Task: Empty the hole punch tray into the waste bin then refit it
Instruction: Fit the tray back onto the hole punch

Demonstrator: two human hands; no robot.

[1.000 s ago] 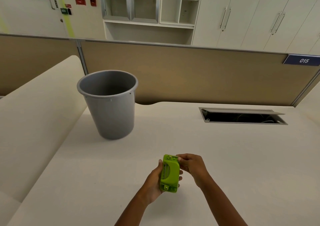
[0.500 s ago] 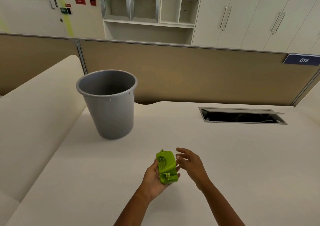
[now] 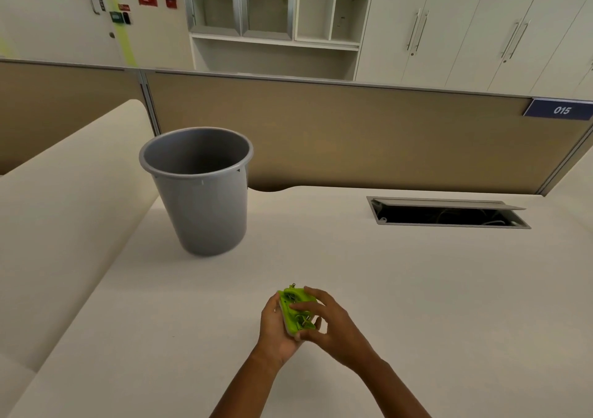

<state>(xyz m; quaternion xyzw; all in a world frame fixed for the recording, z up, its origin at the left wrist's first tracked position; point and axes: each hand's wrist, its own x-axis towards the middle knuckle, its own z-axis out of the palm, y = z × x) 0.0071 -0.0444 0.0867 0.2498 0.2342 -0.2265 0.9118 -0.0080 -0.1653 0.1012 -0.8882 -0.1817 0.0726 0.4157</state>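
Observation:
A small lime-green hole punch [image 3: 293, 307] lies tilted in my left hand [image 3: 272, 328], held above the cream desk [image 3: 417, 289] near its front. Metal parts show on its upturned face. My right hand [image 3: 327, 321] reaches over it from the right, fingers spread across its top and lower end, touching it. Whether the tray is on or off the punch I cannot tell. A grey plastic waste bin [image 3: 205, 202] stands upright on the desk, far left of my hands, its mouth open.
An open cable hatch [image 3: 449, 215] is sunk into the desk at the back right. A tan partition [image 3: 353, 135] with a "015" label [image 3: 561, 109] closes the back. A cream rounded ledge [image 3: 64, 209] rises along the left side.
The punch was turned in my left hand from upright to tilted flat. My right hand let go half a second ago and has now come back onto the punch.

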